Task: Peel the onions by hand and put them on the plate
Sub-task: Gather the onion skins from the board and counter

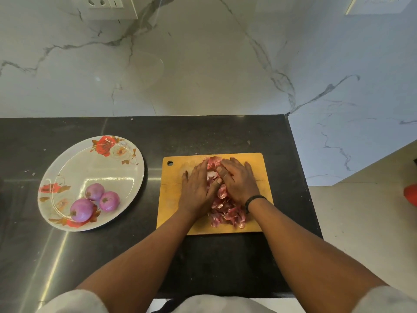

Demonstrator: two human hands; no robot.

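Both our forearms reach forward over the dark counter (67,256) to the wooden cutting board (173,199). We've got the left hand (198,188) and right hand (240,179) lying flat, fingers straight and pointing away from us, pressing in on a heap of onion skins (225,213) from either side; neither grips anything. That heap runs lengthwise, near edge to far edge of the board. Off to our left, three peeled onions (96,203) sit clustered on the near part of the flowered plate (135,159), root ends pointing toward us and left. A black band (255,199) circles our right wrist.
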